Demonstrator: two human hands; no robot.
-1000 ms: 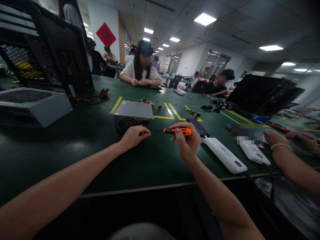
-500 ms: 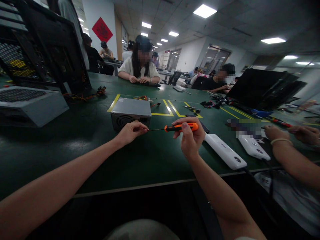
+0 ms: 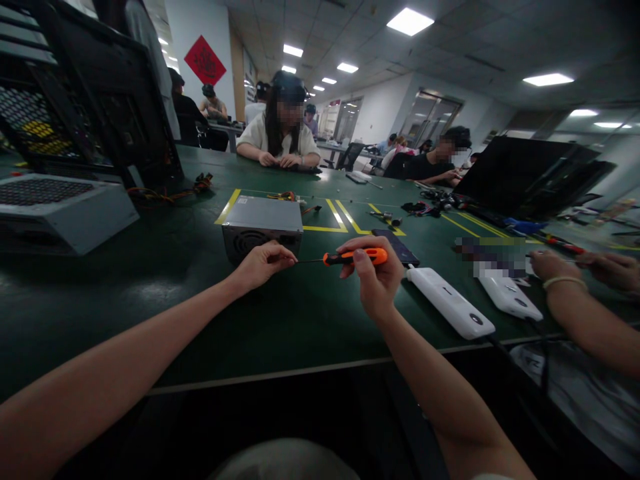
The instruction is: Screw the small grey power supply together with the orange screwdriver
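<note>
An orange and black screwdriver (image 3: 356,257) lies level above the table, its handle in my right hand (image 3: 377,277), which is closed around it. The thin shaft points left and runs to the pinched fingertips of my left hand (image 3: 267,263). Its tip is hidden there, and I cannot see whether a small part sits between those fingers too. Just behind my left hand, a grey metal power supply (image 3: 265,217) with a round fan grille rests on the green table (image 3: 280,333).
Another power supply (image 3: 65,207) and an open black computer case (image 3: 115,100) stand at left. Right of my right hand are a dark phone-like slab (image 3: 400,248) and white power strips (image 3: 450,303). A neighbour's hands (image 3: 555,270) work at far right; a person (image 3: 280,127) sits opposite.
My right hand and the screwdriver's handle have shifted slightly left, so less shaft shows between the hands. My left hand has stayed in place.
</note>
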